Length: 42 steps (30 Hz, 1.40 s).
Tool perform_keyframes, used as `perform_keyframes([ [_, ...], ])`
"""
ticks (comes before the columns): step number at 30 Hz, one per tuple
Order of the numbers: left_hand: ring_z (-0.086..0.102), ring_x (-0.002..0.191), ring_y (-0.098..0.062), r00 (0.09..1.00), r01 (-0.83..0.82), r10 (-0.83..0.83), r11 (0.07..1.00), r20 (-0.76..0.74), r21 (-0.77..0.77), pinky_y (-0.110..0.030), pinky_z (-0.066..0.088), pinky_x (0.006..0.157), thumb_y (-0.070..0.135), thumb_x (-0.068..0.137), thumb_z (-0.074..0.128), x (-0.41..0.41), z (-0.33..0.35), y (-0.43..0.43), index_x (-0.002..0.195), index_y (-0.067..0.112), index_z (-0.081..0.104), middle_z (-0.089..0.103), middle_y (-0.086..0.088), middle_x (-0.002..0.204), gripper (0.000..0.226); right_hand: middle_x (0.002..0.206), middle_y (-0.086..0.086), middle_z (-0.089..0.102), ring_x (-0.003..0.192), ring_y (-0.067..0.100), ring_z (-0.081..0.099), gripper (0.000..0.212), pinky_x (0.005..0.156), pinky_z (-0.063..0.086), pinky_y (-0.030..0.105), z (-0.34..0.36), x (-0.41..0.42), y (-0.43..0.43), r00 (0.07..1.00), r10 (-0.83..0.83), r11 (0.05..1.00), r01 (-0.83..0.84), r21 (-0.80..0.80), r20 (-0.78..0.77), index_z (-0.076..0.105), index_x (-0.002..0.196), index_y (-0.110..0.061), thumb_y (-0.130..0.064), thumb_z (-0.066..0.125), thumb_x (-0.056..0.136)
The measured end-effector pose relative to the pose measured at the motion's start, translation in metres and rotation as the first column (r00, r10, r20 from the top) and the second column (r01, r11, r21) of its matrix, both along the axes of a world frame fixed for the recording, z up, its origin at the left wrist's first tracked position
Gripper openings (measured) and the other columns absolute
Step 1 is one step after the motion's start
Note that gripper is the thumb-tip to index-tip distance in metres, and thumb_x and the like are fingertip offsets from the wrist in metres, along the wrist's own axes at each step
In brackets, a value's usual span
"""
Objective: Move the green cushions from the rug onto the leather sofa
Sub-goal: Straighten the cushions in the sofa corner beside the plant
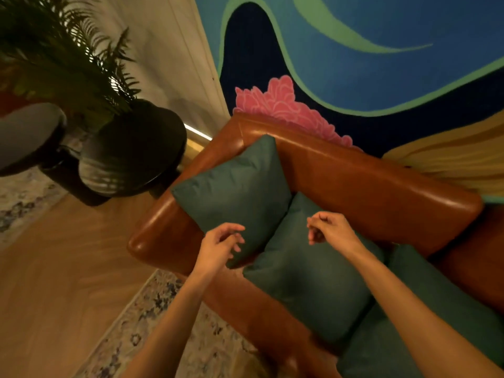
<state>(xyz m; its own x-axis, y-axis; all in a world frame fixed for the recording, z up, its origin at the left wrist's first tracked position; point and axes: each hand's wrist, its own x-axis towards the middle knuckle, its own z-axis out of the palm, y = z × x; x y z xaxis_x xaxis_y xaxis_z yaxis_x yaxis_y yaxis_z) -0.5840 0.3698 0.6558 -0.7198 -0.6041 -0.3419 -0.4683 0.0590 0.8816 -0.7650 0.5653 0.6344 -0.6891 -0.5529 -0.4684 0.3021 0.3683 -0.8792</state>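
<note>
Three green cushions lie on the brown leather sofa. One cushion leans in the corner against the armrest and backrest. A second cushion lies in front of it on the seat. A third cushion sits at the right, partly behind my right arm. My left hand hovers over the lower edge of the corner cushion, fingers loosely curled and holding nothing. My right hand hangs above the second cushion, fingers also loosely curled and empty.
A patterned rug lies in front of the sofa on a wooden floor. A large dark planter with a palm stands left of the armrest. A painted mural wall runs behind the sofa.
</note>
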Motion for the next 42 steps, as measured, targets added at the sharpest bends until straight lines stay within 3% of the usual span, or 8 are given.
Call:
perform_keyframes([
  [6,0.059,0.081,-0.013,0.986,-0.162,0.160,0.986,0.055,0.039,-0.028,0.046,0.058,0.003,0.090,0.054,-0.022,-0.025,-0.089,0.108,0.017,0.059,0.064,0.002,0.095,0.023,0.039,0.000,0.059,0.029,0.007,0.052,0.025,0.033,0.036,0.010,-0.001,-0.079,-0.077,0.999,0.014,0.997,-0.016,0.072,0.033,0.054,0.072,-0.009,-0.009,0.050,0.097],
  [14,0.050,0.119,-0.025,0.938,-0.330,0.345,0.858,-0.036,-0.393,-0.044,0.042,0.103,0.032,0.080,0.069,-0.041,-0.058,-0.199,0.120,0.018,0.055,0.050,-0.002,0.125,0.045,0.072,0.002,0.063,0.057,0.011,0.057,0.013,0.052,0.042,0.024,-0.008,-0.171,-0.212,0.976,-0.185,0.975,0.196,0.102,-0.114,0.057,0.077,-0.023,-0.020,0.063,0.088],
  [20,0.059,0.109,-0.021,0.891,-0.435,0.442,0.897,0.107,-0.077,-0.042,0.051,0.094,0.041,0.085,0.066,-0.055,-0.077,-0.244,0.116,0.023,0.063,0.062,-0.002,0.119,0.035,0.098,0.006,0.060,0.091,0.022,0.055,0.029,0.076,0.042,0.028,-0.055,-0.207,-0.271,0.954,-0.241,0.935,0.277,0.219,-0.179,0.061,0.089,-0.015,-0.042,0.067,0.085],
  [24,0.063,0.101,-0.018,0.901,-0.395,0.407,0.913,0.148,-0.105,-0.038,0.053,0.090,0.034,0.087,0.066,-0.064,-0.091,-0.252,0.100,0.025,0.069,0.068,0.002,0.102,0.017,0.111,0.005,0.069,0.103,0.022,0.064,0.048,0.090,0.049,0.028,-0.092,-0.208,-0.285,0.964,-0.190,0.937,0.235,0.258,-0.186,0.071,0.111,-0.008,-0.045,0.072,0.080],
  [31,0.065,0.091,-0.009,0.941,-0.299,0.332,0.909,0.068,-0.291,-0.031,0.052,0.086,0.021,0.086,0.067,-0.066,-0.104,-0.247,0.096,0.019,0.074,0.072,0.006,0.095,0.012,0.085,0.004,0.065,0.082,0.020,0.060,0.021,0.075,0.049,0.032,-0.123,-0.230,-0.254,0.938,-0.181,0.895,0.282,0.346,-0.296,0.070,0.074,-0.018,-0.038,0.074,0.078],
  [35,0.065,0.090,-0.010,0.960,-0.253,0.280,0.903,0.029,-0.349,-0.030,0.051,0.083,0.020,0.086,0.067,-0.071,-0.105,-0.251,0.091,0.021,0.073,0.070,0.007,0.091,0.008,0.063,-0.004,0.056,0.068,0.012,0.052,0.034,0.058,0.039,0.027,-0.108,-0.220,-0.242,0.921,-0.136,0.917,0.257,0.306,-0.365,0.059,0.058,-0.017,-0.037,0.070,0.084],
  [39,0.065,0.093,-0.013,0.958,-0.168,0.238,0.916,0.158,-0.364,-0.032,0.053,0.081,0.031,0.082,0.068,-0.072,-0.113,-0.271,0.092,0.029,0.068,0.070,0.008,0.095,0.010,0.103,0.008,0.067,0.095,0.015,0.059,0.040,0.081,0.045,0.027,-0.094,-0.205,-0.228,0.967,-0.212,0.964,0.231,0.133,-0.140,0.069,0.108,-0.003,-0.038,0.055,0.095],
  [42,0.061,0.103,-0.017,0.967,-0.071,0.174,0.887,0.188,-0.456,-0.040,0.051,0.089,0.025,0.081,0.066,-0.077,-0.106,-0.267,0.108,0.025,0.066,0.067,0.003,0.111,0.027,0.119,0.012,0.063,0.105,0.019,0.056,0.046,0.069,0.042,0.021,-0.093,-0.191,-0.200,0.959,-0.280,0.940,0.267,0.211,0.035,0.057,0.128,-0.003,-0.036,0.047,0.099],
])
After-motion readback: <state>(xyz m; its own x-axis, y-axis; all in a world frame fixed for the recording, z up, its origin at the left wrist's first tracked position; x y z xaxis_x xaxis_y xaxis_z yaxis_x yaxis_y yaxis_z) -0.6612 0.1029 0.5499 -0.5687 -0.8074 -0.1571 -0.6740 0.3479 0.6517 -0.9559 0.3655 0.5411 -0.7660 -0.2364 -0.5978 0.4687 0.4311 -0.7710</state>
